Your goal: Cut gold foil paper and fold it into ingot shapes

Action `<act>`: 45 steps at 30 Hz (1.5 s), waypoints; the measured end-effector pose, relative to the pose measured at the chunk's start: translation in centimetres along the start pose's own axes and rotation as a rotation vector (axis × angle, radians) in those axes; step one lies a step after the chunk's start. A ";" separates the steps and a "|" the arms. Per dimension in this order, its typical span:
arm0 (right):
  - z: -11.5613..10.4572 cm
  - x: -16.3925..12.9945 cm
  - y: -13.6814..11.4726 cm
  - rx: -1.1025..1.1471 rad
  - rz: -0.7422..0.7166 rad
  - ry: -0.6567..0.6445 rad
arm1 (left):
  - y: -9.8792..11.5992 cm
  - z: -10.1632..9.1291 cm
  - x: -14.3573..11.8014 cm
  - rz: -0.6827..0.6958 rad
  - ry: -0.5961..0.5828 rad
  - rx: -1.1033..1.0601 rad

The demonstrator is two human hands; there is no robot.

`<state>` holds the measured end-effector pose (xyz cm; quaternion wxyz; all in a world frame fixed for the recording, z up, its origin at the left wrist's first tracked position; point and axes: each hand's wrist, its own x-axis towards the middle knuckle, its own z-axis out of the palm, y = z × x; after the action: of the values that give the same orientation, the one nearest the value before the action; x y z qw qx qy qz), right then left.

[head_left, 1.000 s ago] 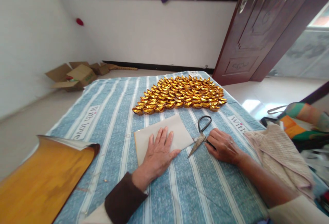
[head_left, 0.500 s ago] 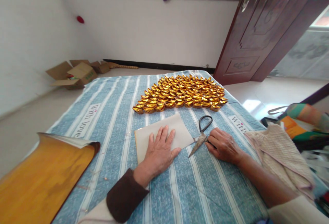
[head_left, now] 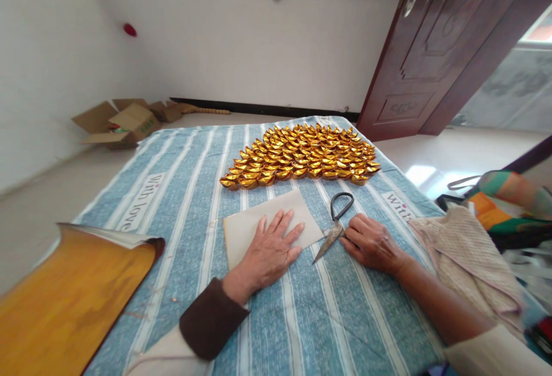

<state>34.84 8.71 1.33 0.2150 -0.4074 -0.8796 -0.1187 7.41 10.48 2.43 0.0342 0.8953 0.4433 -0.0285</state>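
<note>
My left hand (head_left: pixel 272 250) lies flat with spread fingers on a folded sheet of paper (head_left: pixel 245 223), pale side up with a thin gold edge at its left. At the sheet's right corner rest opened scissors (head_left: pixel 333 232) with a black loop handle. One blade points down and left over the cloth; the other meets the paper's edge, its tip hidden. My right hand (head_left: pixel 371 242) is closed around the scissors' other handle, which its fingers cover. Beyond the sheet stand many shiny gold paper ingots (head_left: pixel 302 157), packed in rows.
A striped blue cloth (head_left: pixel 190 215) covers the table. At the left lies a stack of large gold sheets (head_left: pixel 73 295). A beige towel (head_left: pixel 466 255) hangs at the right edge. Cardboard boxes (head_left: pixel 133 123) sit on the floor by the wall, and a brown door (head_left: pixel 414 54) stands at the right.
My left hand has slid slightly right across the paper and turned a little. The scissors and my right hand keep nearly the same place. The whole view has shifted slightly.
</note>
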 end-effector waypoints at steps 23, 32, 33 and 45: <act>-0.4 0.1 1.3 -0.104 -0.106 -0.044 | 0.2 0.7 1.0 0.033 0.080 0.039; -0.3 -0.1 2.0 -0.077 -0.119 -0.107 | 0.2 0.8 1.3 0.017 0.061 0.037; -0.2 -0.1 2.0 -0.075 -0.120 -0.118 | 0.2 0.8 1.3 0.012 0.059 0.033; -0.7 -0.3 2.5 -0.057 -0.134 -0.205 | 0.2 0.9 1.7 -0.017 0.063 0.039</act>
<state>37.13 9.80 1.87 0.1041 -0.3636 -0.9185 -0.1153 8.51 11.61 1.36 0.0027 0.8923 0.4513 -0.0091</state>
